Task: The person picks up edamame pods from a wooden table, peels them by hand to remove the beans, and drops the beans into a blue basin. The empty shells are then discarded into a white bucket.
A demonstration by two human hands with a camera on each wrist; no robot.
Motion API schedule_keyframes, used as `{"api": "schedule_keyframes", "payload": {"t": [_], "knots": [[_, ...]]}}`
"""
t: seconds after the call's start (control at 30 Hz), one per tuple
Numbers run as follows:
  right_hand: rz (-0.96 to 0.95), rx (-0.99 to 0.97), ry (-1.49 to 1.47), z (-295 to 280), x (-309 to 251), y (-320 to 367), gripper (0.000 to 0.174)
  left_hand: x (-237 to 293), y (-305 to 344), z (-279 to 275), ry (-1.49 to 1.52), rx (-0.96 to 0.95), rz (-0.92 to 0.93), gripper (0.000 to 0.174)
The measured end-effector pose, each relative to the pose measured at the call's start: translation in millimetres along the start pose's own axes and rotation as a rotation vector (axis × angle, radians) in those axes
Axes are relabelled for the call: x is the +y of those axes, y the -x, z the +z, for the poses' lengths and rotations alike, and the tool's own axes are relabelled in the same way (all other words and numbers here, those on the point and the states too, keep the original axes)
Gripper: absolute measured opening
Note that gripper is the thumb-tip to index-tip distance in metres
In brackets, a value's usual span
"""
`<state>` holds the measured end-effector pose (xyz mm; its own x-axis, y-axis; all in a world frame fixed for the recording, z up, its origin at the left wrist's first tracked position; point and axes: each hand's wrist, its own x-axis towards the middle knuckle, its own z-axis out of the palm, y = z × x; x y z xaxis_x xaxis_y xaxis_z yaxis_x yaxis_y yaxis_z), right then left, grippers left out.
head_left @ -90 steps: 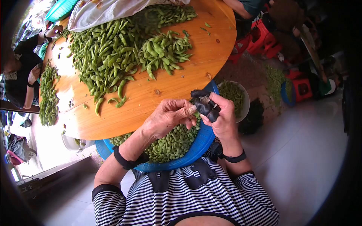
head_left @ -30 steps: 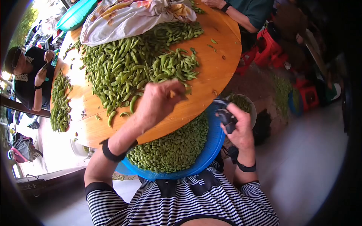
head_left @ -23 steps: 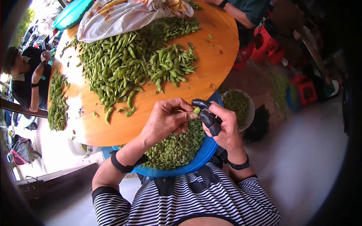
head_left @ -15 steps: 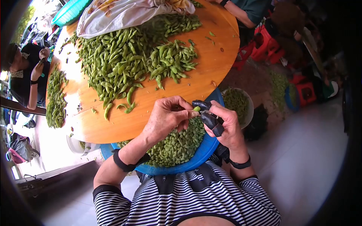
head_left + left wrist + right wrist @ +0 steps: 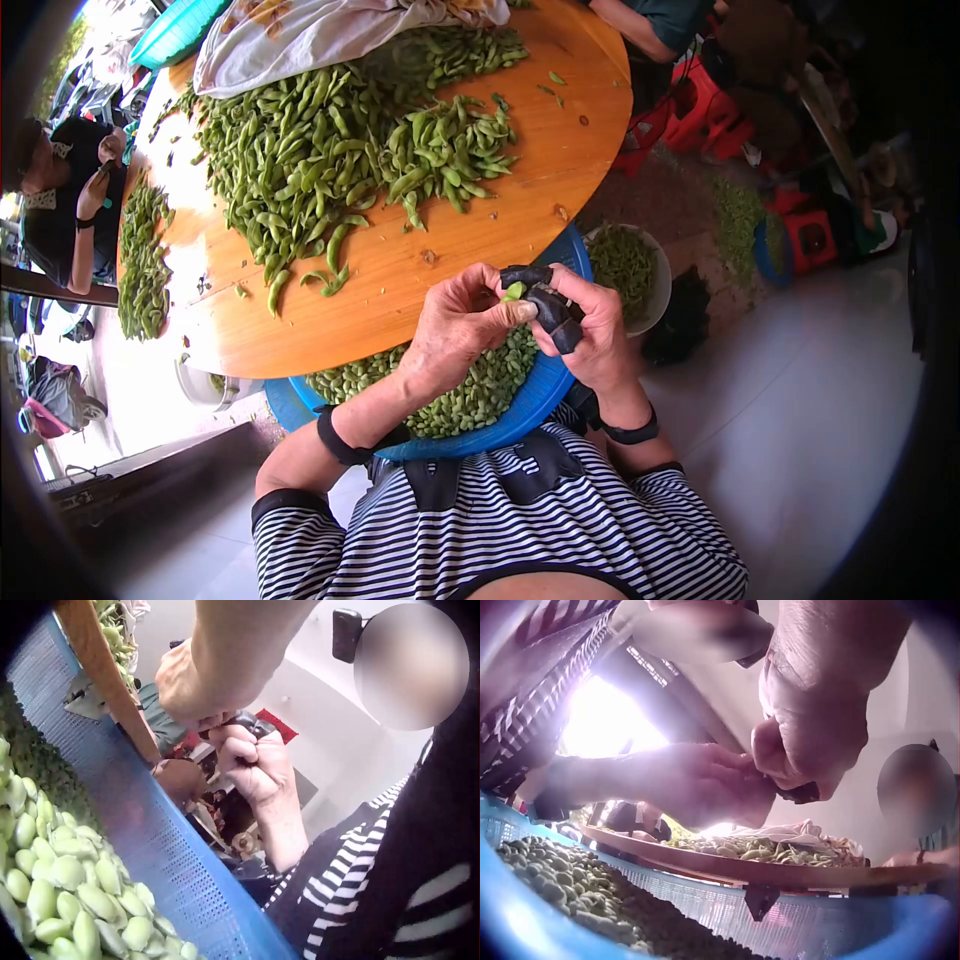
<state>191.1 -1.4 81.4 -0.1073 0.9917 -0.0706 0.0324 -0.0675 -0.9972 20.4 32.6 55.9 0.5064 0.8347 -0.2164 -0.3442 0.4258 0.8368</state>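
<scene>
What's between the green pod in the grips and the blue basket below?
Nothing visible: the left grip and right grip hold the green pod above the blue basket, seemingly with open air below. The wooden tabletop covers part of the basket's far side.

Left hand [image 5: 712, 784] beside right hand [image 5: 814, 739], above beans [image 5: 562, 885]

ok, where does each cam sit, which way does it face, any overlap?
Head: on the head, forward and down at table and blue basket; left hand, right hand, striped shirt show.
Left wrist: on that wrist, facing up across the basket; both hands, shirt show.
Right wrist: on that wrist, facing across the basket toward the table; both hands, shirt show.
Both wrist views share the basket and shelled beans.
</scene>
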Motion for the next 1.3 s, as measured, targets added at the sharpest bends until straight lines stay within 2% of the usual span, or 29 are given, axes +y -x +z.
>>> {"api": "schedule_keyframes", "payload": {"t": [0.07,0.13,0.2,0.23,0.27,0.33,0.37,0.43,0.5,0.57,0.6,0.63,0.7,0.9,0.97,1.1,1.2,1.3], "knots": [[-0.035,0.045,0.085,5,3,0,0.011,-1,0,3,0.025,0.011,0.033,0.009],[-0.37,0.203,0.489,10,2,-2,0.014,-3,0,5,0.053,0.024,0.068,0.01],[-0.427,0.228,0.523,10,6,-4,0.011,-3,-3,7,-0.299,0.088,0.191,0.018],[-0.485,0.256,0.558,9,7,-5,0.009,-1,-3,5,-0.297,0.09,0.192,0.018],[-0.485,0.255,0.559,9,4,-4,0.009,4,-3,0,-0.354,0.052,0.125,0.022],[0.099,0.085,-0.166,6,-3,0,0.011,16,-4,-6,-0.451,-0.025,0.011,0.03],[0.101,0.084,-0.165,3,1,0,0.011,17,-6,-9,-0.449,-0.025,0.01,0.03],[0.104,-0.023,-0.397,-2,10,-4,0.016,19,-8,-13,-0.13,-0.092,-0.147,0.029],[0.128,-0.022,-0.34,2,8,-1,0.015,20,-8,-14,-0.081,-0.098,-0.172,0.026],[-0.064,0.169,0.19,11,12,0,0.01,19,-7,-14,0.01,-0.071,-0.136,0.025],[-0.188,0.178,0.365,8,17,0,0.01,18,-6,-16,0.01,-0.072,-0.136,0.025],[-0.188,0.177,0.366,10,17,0,0.01,17,-6,-18,0.023,-0.094,-0.114,0.025],[-0.367,0.225,0.499,15,10,-1,0.012,16,-4,-20,0.039,-0.112,-0.091,0.026],[-0.367,0.294,0.455,13,2,-4,0.01,10,-2,-16,-0.044,-0.142,-0.023,0.019],[-0.339,0.283,0.442,12,1,-4,0.017,12,-2,-16,-0.108,-0.07,-0.081,0.016],[-0.374,0.275,0.453,10,-4,-4,0.023,4,-2,-19,-0.206,0.038,-0.031,0.018],[-0.417,0.234,0.488,9,-6,-5,0.026,2,0,-19,-0.524,0.158,0.101,0.017],[-0.444,0.252,0.555,9,-7,-4,0.025,9,2,-18,-0.606,0.147,0.138,0.023]]}}
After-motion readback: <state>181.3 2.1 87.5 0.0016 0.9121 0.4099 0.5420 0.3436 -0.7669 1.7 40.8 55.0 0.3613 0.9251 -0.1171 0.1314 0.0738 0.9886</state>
